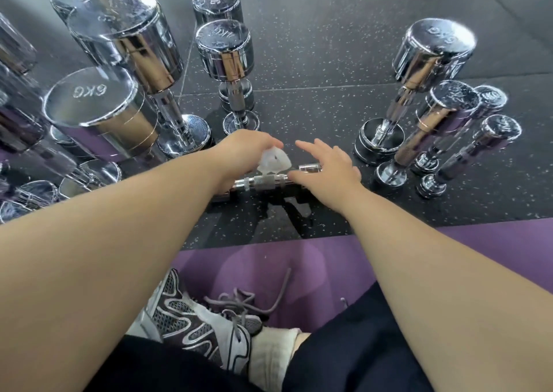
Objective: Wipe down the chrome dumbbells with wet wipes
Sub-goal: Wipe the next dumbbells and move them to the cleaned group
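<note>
Speckled black rubber flooring (314, 47) carries everything, and one small chrome dumbbell (266, 180) lies on its side just ahead of my knees. My left hand (242, 152) hovers over that dumbbell's left end, fingers curled and pinching a crumpled wet wipe (274, 162) just above the knurled handle. My right hand (332, 167) is over its right end, fingers spread and relaxed, holding nothing. Left of the lying dumbbell stand heavier ones, a 6KG dumbbell (92, 104) among them; right of it stands a smaller cluster (431, 50). I judge I'm mid-task: this piece is in hand, and I cannot tell which standing ones are wiped.
</note>
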Demonstrator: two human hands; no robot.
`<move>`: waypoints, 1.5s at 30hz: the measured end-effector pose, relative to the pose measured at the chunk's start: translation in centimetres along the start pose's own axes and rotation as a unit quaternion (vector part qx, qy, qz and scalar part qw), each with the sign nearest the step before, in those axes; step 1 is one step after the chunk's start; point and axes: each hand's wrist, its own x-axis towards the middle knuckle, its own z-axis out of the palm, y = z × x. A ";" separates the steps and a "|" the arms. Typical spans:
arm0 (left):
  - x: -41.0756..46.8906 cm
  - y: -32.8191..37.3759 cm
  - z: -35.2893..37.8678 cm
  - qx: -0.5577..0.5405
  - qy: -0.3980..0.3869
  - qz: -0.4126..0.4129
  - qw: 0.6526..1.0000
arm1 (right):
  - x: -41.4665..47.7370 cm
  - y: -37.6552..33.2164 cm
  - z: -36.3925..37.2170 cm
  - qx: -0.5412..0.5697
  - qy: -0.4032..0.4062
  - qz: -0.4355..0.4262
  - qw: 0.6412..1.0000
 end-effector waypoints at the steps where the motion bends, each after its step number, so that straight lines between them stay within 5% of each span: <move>1: 0.0 -0.1 -0.1 -0.026 -0.009 0.002 1.000 | 0.1 -0.4 -0.1 0.040 0.012 -0.011 0.999; 6: -0.5 1.1 -0.2 -0.148 -0.032 -0.008 0.988 | -0.2 -2.5 -0.9 0.155 0.060 -0.039 0.985; 9: -0.2 0.6 -0.6 -0.083 -0.040 -0.036 0.995 | -0.7 -3.0 -1.6 0.140 0.064 -0.074 0.985; 13: -0.7 -0.2 -0.9 -0.011 -0.046 -0.049 0.998 | -0.4 -3.8 -1.9 0.256 0.055 -0.031 0.965; 16: -1.0 0.4 -0.9 -0.118 -0.027 -0.013 0.993 | -0.8 -4.0 -1.7 0.322 0.022 0.018 0.946; 21: -2.6 1.5 -0.1 -0.249 0.023 0.040 0.967 | -2.8 -5.4 -2.3 0.555 -0.146 0.025 0.819; 22: -2.7 1.3 -0.1 -0.254 0.024 0.043 0.966 | -2.7 -5.3 -2.0 0.537 -0.128 0.024 0.833; 24: -2.6 0.1 -0.7 -0.209 0.026 0.039 0.977 | -2.4 -4.6 -1.2 0.382 -0.027 0.025 0.923; 26: -2.1 -1.9 -1.8 0.043 0.035 0.033 0.998 | -2.4 -3.5 -0.5 0.143 0.078 0.021 0.986; 27: -2.0 -2.9 -2.3 0.192 0.012 0.028 0.981 | -2.5 -3.4 -0.2 0.046 0.102 0.005 0.994; 29: -1.6 -4.5 -2.5 0.386 -0.020 0.034 0.922 | -2.6 -3.5 1.3 -0.103 0.066 -0.045 0.991; 31: -1.0 -5.8 -2.4 0.455 0.031 0.067 0.888 | -2.5 -4.6 3.9 -0.169 0.022 -0.101 0.980; 35: -0.7 -6.9 -3.1 0.430 0.114 0.089 0.891 | -2.3 -4.9 8.0 -0.268 0.012 -0.212 0.940; 38: -0.7 -7.1 -3.1 0.462 0.101 0.100 0.876 | -1.4 -2.8 5.7 -0.368 0.044 -0.208 0.905; 42: -0.1 -7.4 -3.1 0.626 0.082 0.115 0.767 | -0.2 -1.7 2.8 -0.423 0.019 -0.170 0.890; 45: 0.5 -7.3 -3.6 0.674 0.087 0.124 0.723 | 0.7 -1.8 2.6 -0.411 0.018 -0.163 0.897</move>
